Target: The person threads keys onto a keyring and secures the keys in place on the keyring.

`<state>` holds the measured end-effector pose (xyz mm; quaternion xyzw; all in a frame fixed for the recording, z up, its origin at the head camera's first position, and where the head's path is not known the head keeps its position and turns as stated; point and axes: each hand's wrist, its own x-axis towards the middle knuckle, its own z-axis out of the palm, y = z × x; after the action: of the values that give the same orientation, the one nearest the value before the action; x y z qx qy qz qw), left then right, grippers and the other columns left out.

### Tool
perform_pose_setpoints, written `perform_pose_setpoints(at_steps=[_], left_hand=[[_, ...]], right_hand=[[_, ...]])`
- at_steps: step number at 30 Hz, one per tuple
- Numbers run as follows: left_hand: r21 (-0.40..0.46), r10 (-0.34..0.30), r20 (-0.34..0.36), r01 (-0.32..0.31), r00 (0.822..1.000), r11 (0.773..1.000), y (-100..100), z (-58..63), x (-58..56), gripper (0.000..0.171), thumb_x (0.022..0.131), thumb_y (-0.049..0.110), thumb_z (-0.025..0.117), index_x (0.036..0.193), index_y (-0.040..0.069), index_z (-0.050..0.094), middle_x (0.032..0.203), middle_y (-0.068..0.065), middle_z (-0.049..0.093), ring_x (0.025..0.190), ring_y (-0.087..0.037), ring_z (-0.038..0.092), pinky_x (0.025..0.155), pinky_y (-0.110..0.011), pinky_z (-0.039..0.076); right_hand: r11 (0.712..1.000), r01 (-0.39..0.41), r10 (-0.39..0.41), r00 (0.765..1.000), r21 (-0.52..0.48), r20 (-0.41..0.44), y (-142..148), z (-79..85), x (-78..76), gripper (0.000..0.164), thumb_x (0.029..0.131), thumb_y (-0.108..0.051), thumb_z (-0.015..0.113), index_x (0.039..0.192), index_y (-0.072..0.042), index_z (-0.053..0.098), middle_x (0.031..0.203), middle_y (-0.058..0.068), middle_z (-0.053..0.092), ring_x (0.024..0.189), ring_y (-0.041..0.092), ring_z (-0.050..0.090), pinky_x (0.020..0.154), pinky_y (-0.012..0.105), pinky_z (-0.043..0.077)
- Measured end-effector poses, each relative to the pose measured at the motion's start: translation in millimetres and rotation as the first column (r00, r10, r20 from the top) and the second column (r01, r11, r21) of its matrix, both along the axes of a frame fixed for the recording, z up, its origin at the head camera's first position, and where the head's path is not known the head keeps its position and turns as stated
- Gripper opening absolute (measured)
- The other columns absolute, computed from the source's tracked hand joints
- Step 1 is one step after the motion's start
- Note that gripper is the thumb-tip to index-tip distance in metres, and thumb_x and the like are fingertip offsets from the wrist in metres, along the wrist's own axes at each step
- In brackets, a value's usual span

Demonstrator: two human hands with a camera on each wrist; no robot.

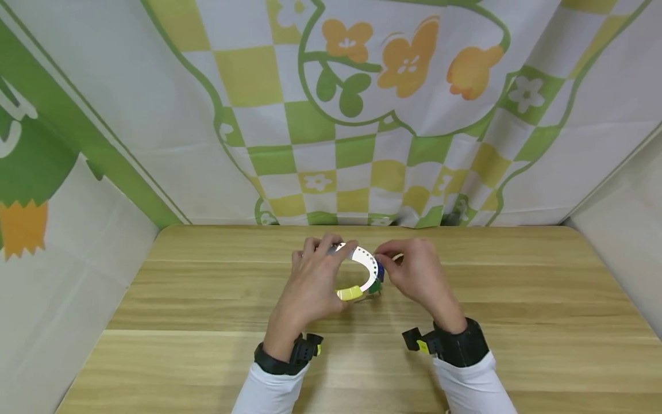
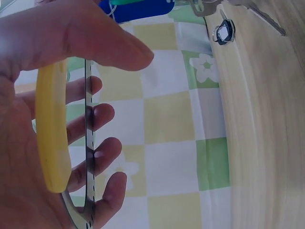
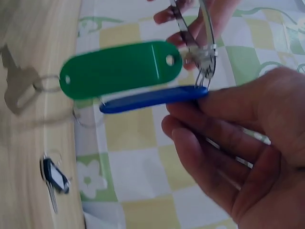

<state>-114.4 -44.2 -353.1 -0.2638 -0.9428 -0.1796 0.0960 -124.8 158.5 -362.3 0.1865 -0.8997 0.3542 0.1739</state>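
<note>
Clock directions are taken from the metal ring in the head view, with twelve o'clock toward the curtain. Items run left to right.

A white left sleeve (image 1: 271,392) and black left wrist strap (image 1: 274,362) lie at seven o'clock. The left hand (image 1: 312,282), at nine o'clock, grasps the rounded metal ring: the palm lies at its yellow grip (image 1: 350,293), and four fingers curl past the perforated metal band. The yellow grip shows at six o'clock. The metal ring (image 1: 372,265) is held above the wooden table (image 1: 207,322), between the two hands.

A green key tag (image 1: 374,286) sits at four o'clock, just beside the ring's edge; a blue key tag (image 1: 381,271) sits at three. The right hand (image 1: 418,275), also at three o'clock, pinches the blue key tag at the end nearest the metal ring, thumb against forefinger. The black right wrist strap (image 1: 464,345) and white right sleeve (image 1: 473,385) lie at four o'clock. The checked curtain (image 1: 357,152) fills twelve.

In the right wrist view, a key (image 3: 18,86) is linked to the green key tag at nine o'clock from it. A dark key fob (image 3: 57,177) shows at seven; whether it hangs or lies on the table cannot be determined.
</note>
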Motion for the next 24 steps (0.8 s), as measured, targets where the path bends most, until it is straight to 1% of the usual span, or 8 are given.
perform_pose_setpoints(at_steps=[3, 6, 9, 11, 14, 17, 20, 24], left_hand=[[-0.001, -0.004, 0.016, 0.004, 1.000, 1.000, -0.9, -0.3, 0.4, 0.094, 0.047, 0.026, 0.083, 0.134, 0.026, 0.048, 0.128, -0.001, 0.042, 0.111, -0.028, 0.038, 0.080, -0.047, 0.032], [0.011, 0.003, 0.015, -0.003, 1.000, 1.000, -1.5, -0.9, 0.5, 0.093, 0.049, 0.030, 0.083, 0.134, 0.025, 0.047, 0.129, -0.001, 0.042, 0.112, -0.029, 0.038, 0.080, -0.048, 0.032], [0.019, 0.021, -0.004, -0.021, 1.000, 1.000, -1.5, -0.8, 0.4, 0.092, 0.052, 0.040, 0.083, 0.135, 0.025, 0.046, 0.130, -0.002, 0.042, 0.111, -0.028, 0.038, 0.081, -0.048, 0.032], [0.023, 0.030, -0.016, -0.030, 0.999, 0.999, -1.1, -0.1, 0.7, 0.092, 0.053, 0.043, 0.082, 0.135, 0.027, 0.046, 0.130, -0.002, 0.041, 0.111, -0.028, 0.038, 0.081, -0.047, 0.032], [0.024, 0.036, -0.027, -0.035, 0.999, 0.999, 0.0, 0.5, 0.6, 0.092, 0.053, 0.042, 0.082, 0.135, 0.027, 0.045, 0.130, -0.002, 0.042, 0.110, -0.028, 0.038, 0.080, -0.047, 0.032], [0.023, 0.039, -0.032, -0.038, 0.999, 0.999, 0.9, 0.6, 0.4, 0.092, 0.052, 0.039, 0.083, 0.135, 0.026, 0.046, 0.130, -0.002, 0.042, 0.111, -0.028, 0.038, 0.080, -0.048, 0.032], [0.022, 0.037, -0.034, -0.036, 0.999, 0.999, 1.5, 0.5, -0.1, 0.091, 0.052, 0.040, 0.082, 0.135, 0.026, 0.046, 0.130, -0.002, 0.042, 0.110, -0.029, 0.038, 0.079, -0.048, 0.032], [0.016, 0.024, -0.037, -0.023, 0.999, 1.000, 1.4, -0.4, -0.5, 0.089, 0.054, 0.040, 0.082, 0.134, 0.025, 0.047, 0.129, -0.002, 0.042, 0.110, -0.029, 0.038, 0.079, -0.049, 0.032]], right_hand=[[0.997, -0.024, 0.027, 0.999, 0.068, -0.044, 1.0, 1.2, -0.1, 0.006, 0.079, -0.013, 0.068, 0.081, -0.019, 0.071, 0.074, -0.011, 0.063, 0.062, 0.000, 0.055, 0.056, 0.019, 0.043], [0.998, -0.029, 0.030, 0.999, 0.061, -0.030, 0.5, 1.4, -1.2, 0.006, 0.080, -0.015, 0.067, 0.082, -0.019, 0.070, 0.075, -0.011, 0.064, 0.063, 0.000, 0.056, 0.057, 0.019, 0.044], [1.000, -0.001, 0.003, 0.998, -0.026, 0.060, -1.7, 1.2, -2.2, 0.004, 0.081, -0.017, 0.067, 0.083, -0.018, 0.070, 0.076, -0.010, 0.064, 0.064, 0.002, 0.058, 0.058, 0.020, 0.045], [0.995, 0.037, -0.024, 0.991, -0.093, 0.135, -3.3, 0.9, -2.4, 0.004, 0.081, -0.019, 0.067, 0.083, -0.017, 0.070, 0.075, -0.010, 0.064, 0.065, 0.004, 0.060, 0.057, 0.022, 0.046], [0.978, 0.088, -0.041, 0.971, -0.190, 0.235, -4.7, 0.4, -2.3, 0.006, 0.079, -0.020, 0.069, 0.082, -0.014, 0.070, 0.072, -0.007, 0.065, 0.065, 0.010, 0.063, 0.056, 0.027, 0.047], [0.960, 0.114, -0.036, 0.956, -0.255, 0.291, -4.7, -0.2, -1.9, 0.008, 0.079, -0.020, 0.070, 0.082, -0.012, 0.070, 0.070, -0.004, 0.065, 0.066, 0.016, 0.064, 0.058, 0.030, 0.047], [0.952, 0.117, -0.028, 0.954, -0.282, 0.300, -4.4, -0.2, -1.2, 0.007, 0.078, -0.019, 0.070, 0.081, -0.012, 0.070, 0.069, -0.004, 0.065, 0.067, 0.019, 0.065, 0.059, 0.031, 0.047], [0.962, 0.088, -0.023, 0.970, -0.259, 0.242, -4.0, -0.4, -0.7, 0.004, 0.079, -0.016, 0.069, 0.079, -0.012, 0.070, 0.070, -0.005, 0.065, 0.066, 0.014, 0.064, 0.059, 0.029, 0.048]])
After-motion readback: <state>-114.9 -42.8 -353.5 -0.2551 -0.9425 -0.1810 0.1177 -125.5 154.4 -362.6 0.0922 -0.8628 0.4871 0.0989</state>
